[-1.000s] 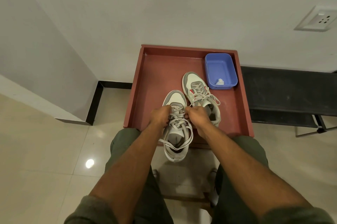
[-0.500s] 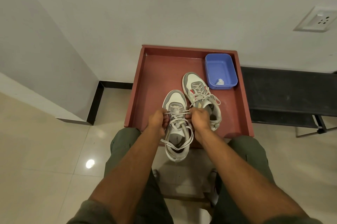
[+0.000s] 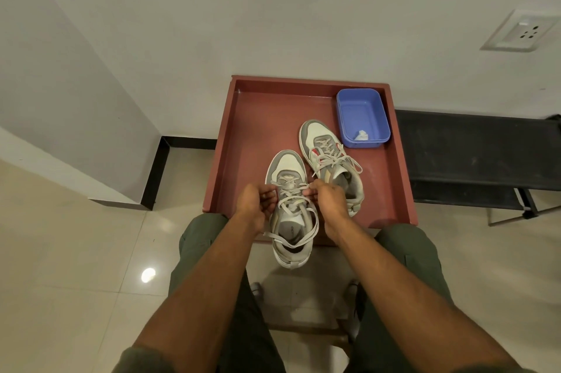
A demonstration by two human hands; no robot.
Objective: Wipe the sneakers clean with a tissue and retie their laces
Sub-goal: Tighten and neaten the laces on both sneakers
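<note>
We're seeing both hands working the near sneaker [image 3: 288, 208], which is sitting on the front edge of the red tray [image 3: 252, 136] with its heel hanging over the rim toward the person's knees. Left hand [image 3: 256, 201] is sitting at the shoe's left side, fingers curled in a grip pinching the lace [image 3: 291, 190]. Right hand [image 3: 329, 198] is mirroring it on the right side, grip pinching the other end of the same lace span. The lace is running roughly taut between the two hands across the upper eyelets. Loose lace lengths are looping down over the shoe's opening and crossing near the heel.

Second sneaker [image 3: 331, 160] is lying just beside and behind the first, inside the tray, toe pointing away, its laces looking tied in a bow. It's touching or nearly touching the right hand; we can't tell which.

Blue tub [image 3: 362, 99] is sitting in the tray's far right corner, just beyond the second sneaker's toe. A crumpled white tissue [image 3: 361, 135] is lying inside it at the near wall.

Dark bench [image 3: 473, 148] is standing to the tray's right, against the wall. Wall socket [image 3: 522, 34] is showing upper right.
</note>
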